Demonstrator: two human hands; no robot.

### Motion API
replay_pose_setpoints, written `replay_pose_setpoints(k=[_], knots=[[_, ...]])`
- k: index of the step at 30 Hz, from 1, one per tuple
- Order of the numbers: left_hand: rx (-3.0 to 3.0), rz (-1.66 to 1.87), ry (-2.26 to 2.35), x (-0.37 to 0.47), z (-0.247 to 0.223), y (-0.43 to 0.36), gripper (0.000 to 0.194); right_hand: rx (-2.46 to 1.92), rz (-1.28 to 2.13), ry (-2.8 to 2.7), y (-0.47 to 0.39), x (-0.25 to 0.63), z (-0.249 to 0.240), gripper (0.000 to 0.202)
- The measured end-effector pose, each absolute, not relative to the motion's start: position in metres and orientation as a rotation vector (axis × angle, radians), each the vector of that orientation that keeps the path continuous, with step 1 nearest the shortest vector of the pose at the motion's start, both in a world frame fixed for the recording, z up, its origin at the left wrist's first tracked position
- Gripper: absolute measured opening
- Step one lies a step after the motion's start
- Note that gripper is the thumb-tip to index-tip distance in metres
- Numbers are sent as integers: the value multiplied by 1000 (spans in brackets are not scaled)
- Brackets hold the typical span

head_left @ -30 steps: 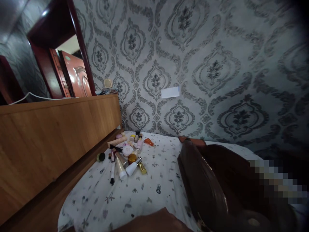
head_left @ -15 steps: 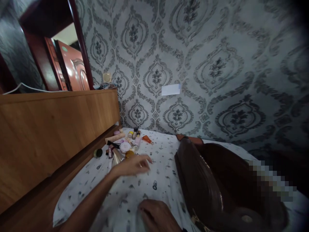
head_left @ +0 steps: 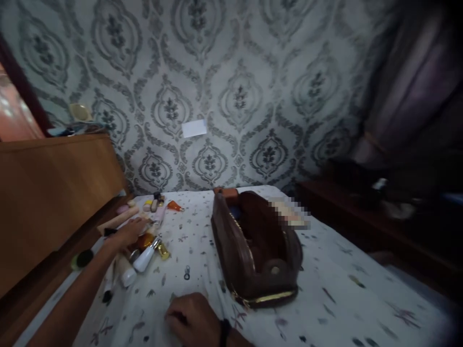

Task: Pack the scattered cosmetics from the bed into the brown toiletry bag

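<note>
Well, the left hand (head_left: 133,232) is down among the scattered cosmetics (head_left: 146,241), just beside a white bottle (head_left: 143,260); I can't tell whether its fingers grip anything. Nearer the person, the right hand (head_left: 191,315) curls its fingers above the patterned sheet (head_left: 170,289), contents unclear to me. Right of both, the brown bag (head_left: 229,248) gapes, unzipped.

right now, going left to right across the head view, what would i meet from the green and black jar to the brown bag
Green and black jar, left hand, small gold bottle, right hand, brown bag.
</note>
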State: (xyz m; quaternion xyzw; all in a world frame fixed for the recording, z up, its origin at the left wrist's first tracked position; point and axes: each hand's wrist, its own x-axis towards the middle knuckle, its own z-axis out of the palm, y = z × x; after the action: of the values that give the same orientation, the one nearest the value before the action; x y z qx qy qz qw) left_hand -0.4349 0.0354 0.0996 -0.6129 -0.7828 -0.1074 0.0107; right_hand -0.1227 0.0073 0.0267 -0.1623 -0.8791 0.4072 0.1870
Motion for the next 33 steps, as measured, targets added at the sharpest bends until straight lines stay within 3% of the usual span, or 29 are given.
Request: replay_pose_setpoints(k=[5, 8, 10, 13, 16, 18, 25, 33], knots=[[-1852, -97, -2406, -440, 104, 37, 43, -468, 1129, -2494, 11, -123, 26, 22], [-1647, -180, -2391, -435, 118, 32, 44, -470, 1230, -2377, 11, -120, 28, 21], [-1576, -515, -2398, -421, 130, 24, 53, -518, 1381, -2220, 12, -119, 27, 18], [-1730, -1382, -2404, -382, 137, 9, 69, -598, 1755, -1867, 16, -120, 27, 19], [-1929, -2258, -2226, -331, 122, -4, 80, -521, 2067, -1482, 23, -118, 32, 40], [-1932, -2604, -2196, -302, 107, -10, 85, -473, 2163, -1259, 27, -115, 39, 49], [-2081, -2951, -1993, -267, 78, -13, 83, -368, 2423, -793, 35, -107, 52, 42], [-2264, -3133, -1792, -265, 57, -14, 83, -381, 2446, -761, 37, -108, 54, 35]])
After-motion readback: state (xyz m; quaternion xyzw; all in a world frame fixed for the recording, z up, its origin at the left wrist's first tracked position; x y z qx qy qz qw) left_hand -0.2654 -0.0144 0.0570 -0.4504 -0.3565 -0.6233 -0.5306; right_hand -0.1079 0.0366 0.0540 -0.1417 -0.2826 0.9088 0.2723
